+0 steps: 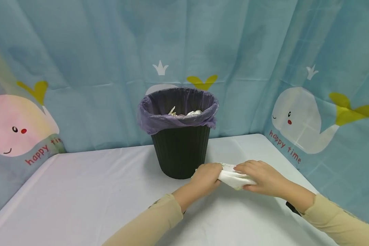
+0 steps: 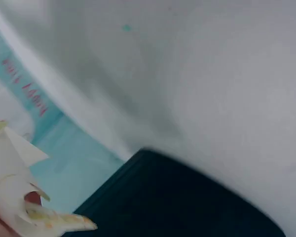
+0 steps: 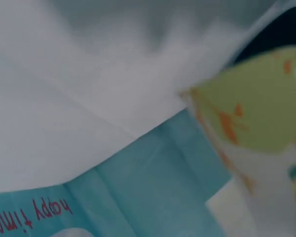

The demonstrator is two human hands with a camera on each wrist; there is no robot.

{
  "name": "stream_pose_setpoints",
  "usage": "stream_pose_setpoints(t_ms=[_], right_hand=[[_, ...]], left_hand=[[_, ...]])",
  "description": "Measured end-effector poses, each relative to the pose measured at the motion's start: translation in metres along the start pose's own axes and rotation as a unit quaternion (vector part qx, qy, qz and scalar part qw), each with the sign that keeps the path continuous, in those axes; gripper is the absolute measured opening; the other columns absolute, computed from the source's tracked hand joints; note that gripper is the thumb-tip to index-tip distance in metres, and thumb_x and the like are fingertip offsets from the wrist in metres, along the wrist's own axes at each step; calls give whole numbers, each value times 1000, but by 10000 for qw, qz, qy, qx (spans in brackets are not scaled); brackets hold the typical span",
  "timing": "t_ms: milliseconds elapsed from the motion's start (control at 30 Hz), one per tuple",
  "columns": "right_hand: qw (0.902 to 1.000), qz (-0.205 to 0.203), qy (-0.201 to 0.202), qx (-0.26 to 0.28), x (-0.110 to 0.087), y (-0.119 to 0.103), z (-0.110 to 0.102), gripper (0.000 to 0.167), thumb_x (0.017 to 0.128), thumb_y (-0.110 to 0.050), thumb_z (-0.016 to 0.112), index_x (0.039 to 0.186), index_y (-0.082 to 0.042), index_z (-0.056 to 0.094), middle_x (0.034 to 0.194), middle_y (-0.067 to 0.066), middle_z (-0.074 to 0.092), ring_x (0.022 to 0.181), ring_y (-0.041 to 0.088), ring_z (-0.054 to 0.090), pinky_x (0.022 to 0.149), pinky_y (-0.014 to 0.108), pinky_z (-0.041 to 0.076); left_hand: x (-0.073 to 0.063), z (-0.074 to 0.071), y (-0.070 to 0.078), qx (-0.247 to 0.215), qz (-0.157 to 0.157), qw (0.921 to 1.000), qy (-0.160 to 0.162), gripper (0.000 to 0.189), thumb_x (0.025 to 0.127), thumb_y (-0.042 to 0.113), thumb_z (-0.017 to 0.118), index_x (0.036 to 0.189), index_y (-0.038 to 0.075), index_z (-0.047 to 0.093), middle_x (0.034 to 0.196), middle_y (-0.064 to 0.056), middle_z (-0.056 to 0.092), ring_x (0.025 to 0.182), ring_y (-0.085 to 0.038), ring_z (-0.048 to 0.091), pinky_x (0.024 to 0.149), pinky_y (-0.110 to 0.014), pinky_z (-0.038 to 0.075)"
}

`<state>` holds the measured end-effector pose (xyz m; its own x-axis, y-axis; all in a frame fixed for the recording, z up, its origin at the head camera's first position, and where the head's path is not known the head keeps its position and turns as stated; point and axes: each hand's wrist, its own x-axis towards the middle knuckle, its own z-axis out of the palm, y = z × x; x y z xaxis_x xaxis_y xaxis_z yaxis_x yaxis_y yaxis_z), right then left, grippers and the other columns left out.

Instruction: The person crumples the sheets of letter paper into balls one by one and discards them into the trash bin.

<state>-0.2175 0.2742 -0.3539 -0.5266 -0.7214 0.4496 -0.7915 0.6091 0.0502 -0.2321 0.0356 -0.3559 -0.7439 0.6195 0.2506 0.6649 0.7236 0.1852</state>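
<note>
Both hands hold a crumpled piece of white paper (image 1: 233,179) between them, low over the table in front of the bin. My left hand (image 1: 205,177) grips its left end, fingers curled over it, and overlaps the bin's lower right side in the head view. At the other end my right hand (image 1: 262,177) pinches it, thumb below and fingers on top. The left wrist view shows a bent, jagged end of the paper (image 2: 12,182). A green and orange print covers the paper (image 3: 266,103) in the right wrist view.
A black bin (image 1: 181,150) with a purple liner bag (image 1: 153,124) folded over its rim stands at the back of the white-covered table (image 1: 80,198). Crumpled scraps (image 1: 194,112) lie inside it. Blue curtains (image 1: 104,51) with whale prints close off the back and sides.
</note>
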Motion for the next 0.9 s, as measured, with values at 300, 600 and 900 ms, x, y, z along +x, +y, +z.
stream_pose_setpoints(t_ms=[300, 600, 900], right_hand=[[9837, -174, 1696, 570, 32, -20, 9, 19, 96, -28, 62, 95, -10, 62, 83, -4, 64, 66, 7, 54, 57, 22, 47], [9218, 936, 2823, 2487, 89, -67, 24, 21, 78, 15, 59, 95, 3, 55, 80, 8, 62, 65, 7, 51, 55, 23, 45], [8539, 1938, 2830, 3913, 126, -118, 53, 13, 91, 7, 48, 103, 8, 47, 87, 12, 57, 74, 7, 51, 61, 25, 48]], left_hand=[[-44, -31, -10, -4807, 402, 8747, 466, 12, 87, -5, 64, 90, -2, 54, 123, -11, 54, 106, -17, 50, 81, -24, 45], [-55, -47, -8, -6469, 636, 7418, 1647, 19, 84, -10, 58, 93, -14, 41, 138, -26, 49, 110, -23, 50, 83, -26, 46], [-59, -47, -19, -6532, 6, 6965, 2969, 16, 85, -4, 53, 93, -14, 43, 111, -10, 62, 94, -12, 55, 78, -20, 45]])
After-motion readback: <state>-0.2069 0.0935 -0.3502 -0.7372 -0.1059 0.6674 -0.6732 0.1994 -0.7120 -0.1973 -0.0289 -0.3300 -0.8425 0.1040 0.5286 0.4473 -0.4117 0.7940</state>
